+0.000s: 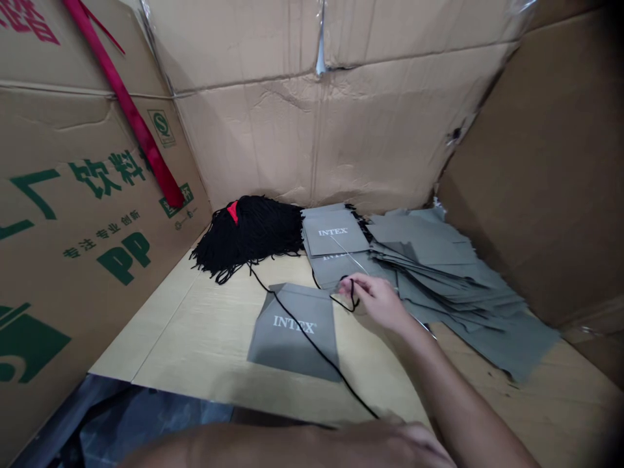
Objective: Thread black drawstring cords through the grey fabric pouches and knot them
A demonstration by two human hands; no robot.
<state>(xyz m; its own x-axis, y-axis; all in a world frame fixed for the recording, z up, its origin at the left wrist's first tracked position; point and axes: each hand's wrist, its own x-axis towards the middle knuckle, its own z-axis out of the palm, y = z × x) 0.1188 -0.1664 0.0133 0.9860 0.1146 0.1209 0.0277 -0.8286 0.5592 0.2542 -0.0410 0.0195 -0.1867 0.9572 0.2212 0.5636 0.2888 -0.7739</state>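
Note:
My right hand (373,298) is closed above the table, its fingers pinching a thin metal rod (351,255) and a looped end of black cord (351,300). The rod sticks out on both sides of the hand. Low at the bottom edge, my left hand (409,442) is blurred, with its fingers hidden. A long black cord (312,341) runs from a cord bundle to this hand, crossing a grey pouch (292,351) marked INTEX that lies flat on the table.
A bundle of black cords (258,227) with a red tie lies at the back left. Beside it are stacked INTEX pouches (334,227) and a spread heap of grey pouches (453,279). Cardboard walls (244,143) enclose the table (195,351). A red ribbon (131,107) hangs at left.

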